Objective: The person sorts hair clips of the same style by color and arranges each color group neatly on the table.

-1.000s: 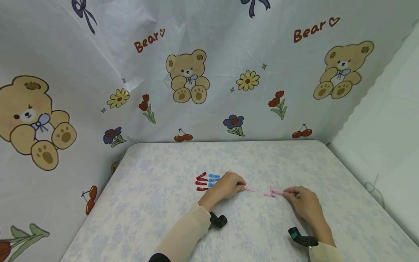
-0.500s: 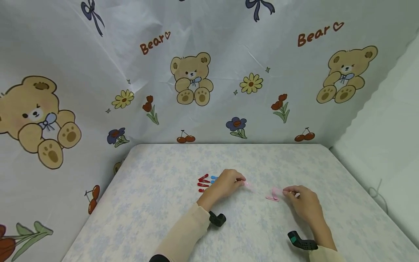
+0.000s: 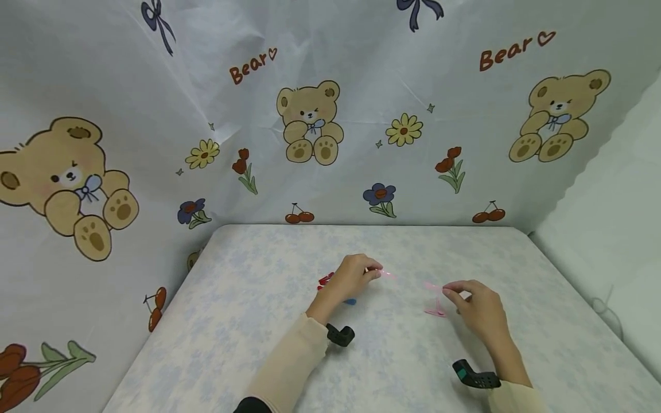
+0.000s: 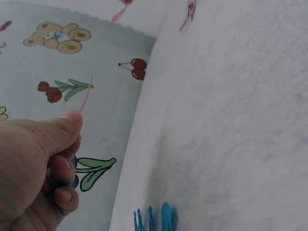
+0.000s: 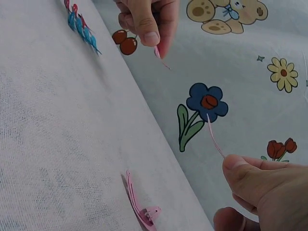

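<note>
My left hand (image 3: 353, 279) pinches a thin pink snap hair clip (image 3: 387, 274) between thumb and forefinger. Raised over the table, that hand partly covers the red hair clips (image 3: 325, 280) and blue hair clips (image 3: 350, 302) lying in rows beneath it. To the right, my right hand (image 3: 479, 310) pinches another pink hair clip (image 5: 214, 137) by its end, the tip pointing left. Below this held clip, a small group of pink hair clips (image 3: 436, 312) lies on the tabletop. In the left wrist view, several blue clips (image 4: 166, 217) show at the bottom edge.
A pale floral cloth covers the table (image 3: 392, 367). Behind it hangs a curtain (image 3: 232, 126) printed with bears, and a white panel (image 3: 609, 229) borders the right side. Each wrist wears a black camera band (image 3: 477, 376).
Both hands have lifted with their pink clips, the left also toward the back of the table. The right-held clip has come up away from the pink clips on the cloth.
</note>
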`<state>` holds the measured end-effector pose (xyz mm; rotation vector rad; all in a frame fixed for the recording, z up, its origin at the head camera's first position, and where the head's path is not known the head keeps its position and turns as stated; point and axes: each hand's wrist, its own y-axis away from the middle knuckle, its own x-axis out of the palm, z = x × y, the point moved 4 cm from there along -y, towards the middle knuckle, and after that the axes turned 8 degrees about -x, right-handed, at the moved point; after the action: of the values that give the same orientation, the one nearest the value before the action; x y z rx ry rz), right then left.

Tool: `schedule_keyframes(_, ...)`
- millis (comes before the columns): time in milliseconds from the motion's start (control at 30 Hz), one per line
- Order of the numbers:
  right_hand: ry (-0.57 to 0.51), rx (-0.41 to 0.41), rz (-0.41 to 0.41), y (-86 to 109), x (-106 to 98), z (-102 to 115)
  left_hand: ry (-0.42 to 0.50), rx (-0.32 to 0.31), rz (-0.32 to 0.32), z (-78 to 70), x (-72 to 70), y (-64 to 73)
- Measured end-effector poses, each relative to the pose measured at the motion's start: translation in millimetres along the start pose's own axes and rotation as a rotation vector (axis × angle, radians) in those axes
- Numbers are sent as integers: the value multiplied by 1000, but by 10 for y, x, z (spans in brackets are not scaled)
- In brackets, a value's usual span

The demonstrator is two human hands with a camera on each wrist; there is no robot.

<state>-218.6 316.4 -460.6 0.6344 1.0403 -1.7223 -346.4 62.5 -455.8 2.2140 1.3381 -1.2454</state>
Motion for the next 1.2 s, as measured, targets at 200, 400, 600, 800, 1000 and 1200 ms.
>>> schedule_keyframes(200,-34,16,42,-64,-30,103,45,-18,-43,59,-81,-1)
schedule_keyframes(400,-26,-13,30,-181,23,217,74,-30,-83,140,-147,11)
schedule_keyframes(600,-53,-24,47,-279,114,323,101,-62,-105,209,-209,24)
schedule_keyframes(800,-92,-40,69,-361,184,449,131,-113,-113,266,-249,33)
schedule_keyframes(1000,-123,-43,98,-396,335,526,112,-117,-115,286,-229,43)
schedule_keyframes(1200,-155,-65,111,-439,500,603,82,-133,-139,317,-223,34)
